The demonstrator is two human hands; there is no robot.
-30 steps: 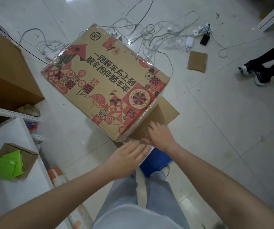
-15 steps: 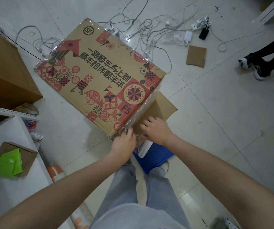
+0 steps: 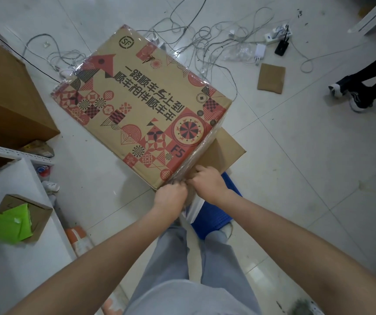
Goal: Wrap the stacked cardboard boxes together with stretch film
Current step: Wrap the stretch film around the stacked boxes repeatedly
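While both hands are meeting at its near corner, the printed brown cardboard box with red and black patterns (image 3: 141,108) is sitting on top of a plain brown cardboard box (image 3: 224,148), which is showing only at the right near side. Clear stretch film (image 3: 197,155) is lying glossy over the right side of the stack and bunching at that near corner. The left hand (image 3: 171,197) is curling its fingers around the gathered film just below the corner, and the right hand (image 3: 207,181) is pinching the film against the box's right face, its fingertips touching the cardboard. The 2 hands are almost touching each other. Both boxes are lying just beyond the hands, filling the centre of the white tiled floor (image 3: 296,178).

A blue ribbed object (image 3: 214,214) is lying on the floor directly under the hands, beside the person's grey trousers (image 3: 178,253). Tangled white cables (image 3: 205,35) are spreading across the far floor behind the stack, and a small brown cardboard square (image 3: 271,78) is lying to the far right. A large plain brown carton (image 3: 5,98) is standing at the left, and a bright green sheet (image 3: 10,223) is lying in a small open box at the near left.
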